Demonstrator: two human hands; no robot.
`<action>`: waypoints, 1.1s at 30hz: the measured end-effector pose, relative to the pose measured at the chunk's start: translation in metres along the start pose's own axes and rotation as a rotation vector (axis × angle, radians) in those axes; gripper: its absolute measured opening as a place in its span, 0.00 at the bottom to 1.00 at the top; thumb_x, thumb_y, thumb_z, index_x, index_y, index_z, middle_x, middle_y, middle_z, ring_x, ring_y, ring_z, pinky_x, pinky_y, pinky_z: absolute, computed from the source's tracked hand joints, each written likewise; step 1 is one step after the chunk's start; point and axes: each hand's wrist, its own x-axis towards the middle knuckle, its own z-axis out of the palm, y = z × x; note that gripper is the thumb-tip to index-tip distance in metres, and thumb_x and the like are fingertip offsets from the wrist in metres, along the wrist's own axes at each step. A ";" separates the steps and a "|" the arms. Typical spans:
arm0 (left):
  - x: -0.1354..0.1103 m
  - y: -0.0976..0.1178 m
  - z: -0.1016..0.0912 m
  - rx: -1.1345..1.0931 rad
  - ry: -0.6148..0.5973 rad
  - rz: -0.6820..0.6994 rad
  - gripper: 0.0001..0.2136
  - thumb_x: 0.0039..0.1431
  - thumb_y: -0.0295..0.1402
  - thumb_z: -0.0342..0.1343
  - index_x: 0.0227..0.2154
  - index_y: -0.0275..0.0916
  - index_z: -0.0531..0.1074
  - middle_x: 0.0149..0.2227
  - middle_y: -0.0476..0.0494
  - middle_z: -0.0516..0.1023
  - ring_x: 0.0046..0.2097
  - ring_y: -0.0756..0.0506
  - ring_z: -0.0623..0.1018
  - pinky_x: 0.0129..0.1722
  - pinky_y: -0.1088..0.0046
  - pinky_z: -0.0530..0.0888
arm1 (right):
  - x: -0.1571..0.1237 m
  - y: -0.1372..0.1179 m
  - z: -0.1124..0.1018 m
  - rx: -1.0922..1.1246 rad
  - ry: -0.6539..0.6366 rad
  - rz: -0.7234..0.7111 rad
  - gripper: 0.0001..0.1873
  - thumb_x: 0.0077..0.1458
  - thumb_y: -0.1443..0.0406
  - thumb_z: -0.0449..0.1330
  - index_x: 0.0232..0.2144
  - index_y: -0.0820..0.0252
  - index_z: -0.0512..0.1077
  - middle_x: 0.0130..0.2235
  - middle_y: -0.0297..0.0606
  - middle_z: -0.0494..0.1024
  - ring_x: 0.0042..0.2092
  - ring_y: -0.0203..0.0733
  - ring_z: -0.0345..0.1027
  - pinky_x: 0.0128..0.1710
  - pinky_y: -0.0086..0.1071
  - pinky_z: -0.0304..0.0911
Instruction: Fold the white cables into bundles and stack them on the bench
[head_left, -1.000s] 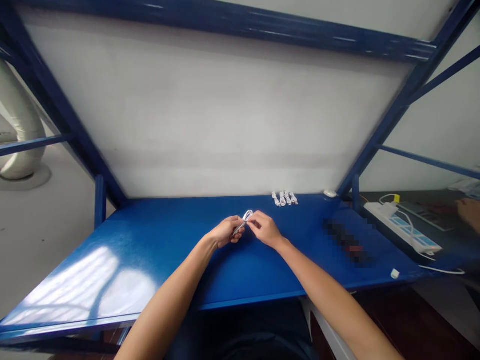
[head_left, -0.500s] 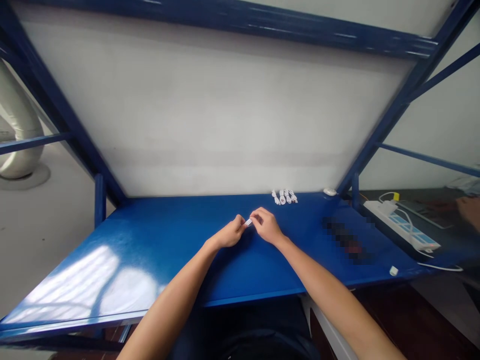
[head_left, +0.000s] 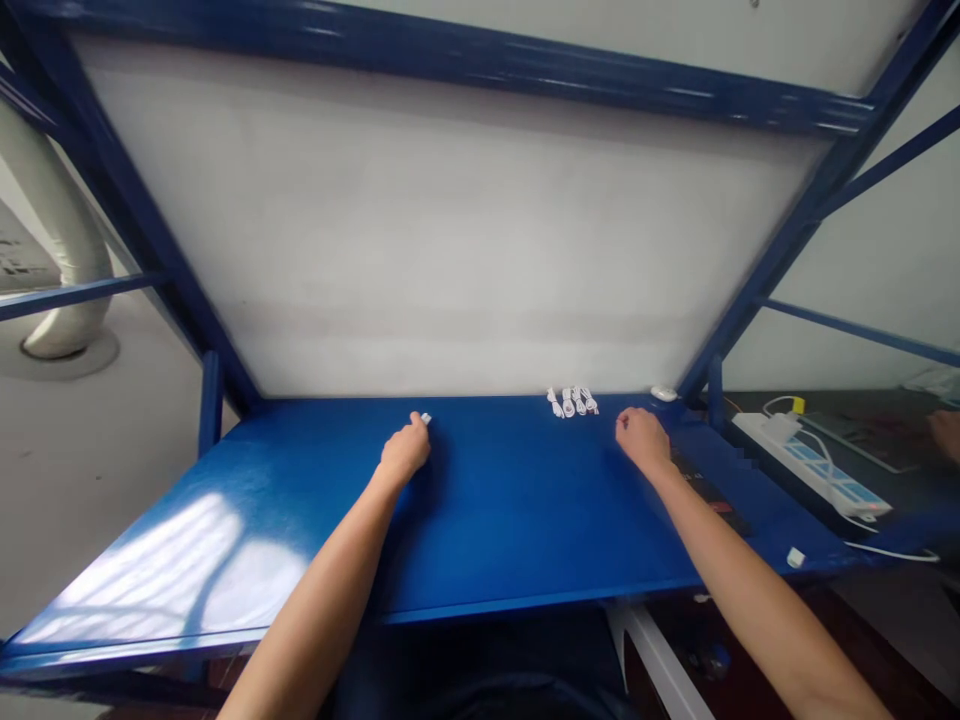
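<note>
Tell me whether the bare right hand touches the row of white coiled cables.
Apart: the head view shows blue tabletop between the bare right hand and the row of white coiled cables.

Harsh white glare on the blue table [head_left: 517, 520], deep shadow beneath

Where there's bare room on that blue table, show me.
Bare tabletop lies between the left hand and right hand, nearer than the white cable bundles; more lies between the left hand and the sunlit patch. The right end is crowded: dark object, white block, and power strip beyond.
</note>
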 end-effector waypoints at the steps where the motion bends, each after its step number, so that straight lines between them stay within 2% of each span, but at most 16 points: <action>1: 0.002 -0.006 -0.004 0.078 0.020 -0.024 0.15 0.58 0.22 0.42 0.48 0.30 0.60 0.38 0.26 0.76 0.42 0.34 0.77 0.37 0.64 0.69 | 0.003 0.008 -0.001 -0.064 0.020 0.003 0.11 0.57 0.68 0.52 0.36 0.63 0.74 0.39 0.48 0.75 0.43 0.48 0.67 0.37 0.33 0.58; 4: 0.004 -0.025 -0.013 0.257 0.130 -0.064 0.15 0.61 0.22 0.36 0.47 0.30 0.62 0.40 0.28 0.76 0.44 0.35 0.76 0.39 0.63 0.70 | 0.011 0.018 -0.001 -0.202 -0.019 0.007 0.13 0.57 0.69 0.51 0.38 0.65 0.74 0.41 0.51 0.74 0.47 0.52 0.64 0.40 0.36 0.58; 7: 0.002 -0.043 -0.015 0.365 0.219 -0.068 0.15 0.62 0.24 0.36 0.45 0.30 0.65 0.41 0.27 0.75 0.46 0.35 0.75 0.39 0.63 0.70 | 0.017 0.007 0.002 -0.232 -0.121 -0.010 0.13 0.55 0.68 0.54 0.40 0.67 0.74 0.43 0.53 0.73 0.48 0.55 0.63 0.41 0.39 0.58; 9: 0.000 -0.051 -0.014 0.390 0.251 -0.065 0.15 0.63 0.26 0.36 0.43 0.30 0.67 0.42 0.27 0.73 0.46 0.35 0.74 0.39 0.63 0.70 | 0.019 -0.014 0.005 -0.161 -0.118 -0.058 0.14 0.56 0.65 0.54 0.42 0.67 0.73 0.45 0.53 0.72 0.48 0.54 0.63 0.43 0.39 0.58; 12: 0.001 -0.058 -0.014 0.396 0.273 -0.047 0.15 0.64 0.34 0.40 0.43 0.29 0.67 0.44 0.27 0.72 0.46 0.34 0.73 0.38 0.62 0.71 | 0.022 -0.056 0.014 0.058 -0.167 -0.147 0.15 0.59 0.63 0.51 0.44 0.64 0.72 0.47 0.50 0.72 0.48 0.48 0.65 0.44 0.34 0.58; 14: 0.003 -0.061 -0.016 0.392 0.250 -0.039 0.16 0.63 0.38 0.43 0.44 0.30 0.67 0.44 0.28 0.72 0.46 0.34 0.73 0.38 0.62 0.71 | 0.024 -0.083 0.023 0.119 -0.227 -0.130 0.16 0.59 0.61 0.52 0.45 0.64 0.71 0.48 0.50 0.72 0.49 0.48 0.66 0.44 0.35 0.59; 18: 0.009 -0.074 -0.021 0.365 0.214 -0.077 0.14 0.63 0.33 0.41 0.44 0.31 0.67 0.43 0.30 0.74 0.46 0.35 0.74 0.39 0.63 0.70 | 0.029 -0.111 0.040 0.198 -0.296 0.021 0.13 0.54 0.66 0.57 0.42 0.67 0.72 0.46 0.57 0.73 0.49 0.55 0.67 0.45 0.42 0.59; 20: 0.009 -0.082 -0.022 0.350 0.235 -0.106 0.14 0.63 0.32 0.41 0.44 0.31 0.67 0.42 0.29 0.74 0.46 0.35 0.73 0.39 0.62 0.70 | 0.029 -0.112 0.045 0.359 -0.277 0.112 0.10 0.52 0.70 0.58 0.38 0.67 0.73 0.43 0.57 0.74 0.49 0.57 0.67 0.45 0.43 0.59; 23: 0.005 -0.083 -0.020 0.337 0.329 -0.136 0.16 0.61 0.35 0.45 0.44 0.29 0.68 0.44 0.27 0.72 0.48 0.32 0.71 0.40 0.58 0.69 | 0.021 -0.111 0.048 0.850 -0.279 0.262 0.03 0.47 0.69 0.61 0.29 0.63 0.73 0.36 0.51 0.76 0.44 0.53 0.69 0.40 0.40 0.62; 25: 0.002 -0.070 -0.018 0.293 0.402 -0.110 0.17 0.59 0.37 0.48 0.45 0.28 0.68 0.46 0.24 0.70 0.50 0.30 0.69 0.43 0.54 0.68 | 0.010 -0.116 0.047 1.091 -0.335 0.306 0.03 0.46 0.66 0.62 0.27 0.60 0.72 0.30 0.44 0.75 0.36 0.47 0.70 0.33 0.36 0.64; 27: -0.001 -0.044 -0.016 0.145 0.409 0.007 0.17 0.58 0.37 0.48 0.45 0.29 0.69 0.48 0.25 0.70 0.52 0.30 0.68 0.46 0.53 0.66 | -0.004 -0.127 0.044 1.202 -0.401 0.281 0.06 0.46 0.64 0.62 0.29 0.60 0.72 0.28 0.39 0.75 0.29 0.40 0.68 0.27 0.32 0.63; 28: -0.002 -0.028 -0.014 0.010 0.367 0.100 0.17 0.59 0.38 0.48 0.44 0.30 0.71 0.48 0.27 0.71 0.52 0.32 0.69 0.47 0.55 0.66 | -0.012 -0.134 0.042 1.275 -0.440 0.260 0.08 0.46 0.63 0.62 0.31 0.60 0.72 0.28 0.38 0.75 0.27 0.38 0.67 0.25 0.31 0.63; 29: -0.003 -0.010 -0.011 -0.167 0.285 0.204 0.16 0.60 0.39 0.47 0.42 0.32 0.72 0.46 0.30 0.73 0.50 0.35 0.71 0.48 0.58 0.67 | -0.020 -0.141 0.039 1.371 -0.491 0.229 0.09 0.46 0.62 0.63 0.32 0.59 0.72 0.29 0.37 0.75 0.26 0.35 0.65 0.24 0.29 0.62; 30: -0.005 0.008 -0.007 -0.377 0.152 0.295 0.16 0.60 0.40 0.47 0.41 0.34 0.73 0.44 0.34 0.75 0.47 0.38 0.73 0.47 0.62 0.68 | -0.028 -0.148 0.036 1.553 -0.580 0.196 0.11 0.45 0.62 0.64 0.33 0.59 0.71 0.29 0.36 0.74 0.25 0.33 0.64 0.22 0.27 0.60; 31: -0.007 0.025 -0.003 -0.596 0.026 0.336 0.18 0.61 0.42 0.46 0.42 0.34 0.73 0.42 0.36 0.76 0.45 0.40 0.75 0.44 0.65 0.70 | -0.036 -0.154 0.033 1.698 -0.687 0.166 0.13 0.44 0.62 0.65 0.34 0.59 0.71 0.29 0.34 0.74 0.24 0.32 0.63 0.21 0.26 0.59; 33: -0.013 0.053 0.008 -0.966 -0.148 0.405 0.21 0.59 0.47 0.47 0.44 0.35 0.72 0.40 0.38 0.77 0.40 0.43 0.76 0.35 0.69 0.72 | -0.048 -0.162 0.028 1.817 -0.820 0.121 0.14 0.42 0.61 0.67 0.33 0.59 0.71 0.27 0.32 0.72 0.23 0.31 0.62 0.19 0.24 0.57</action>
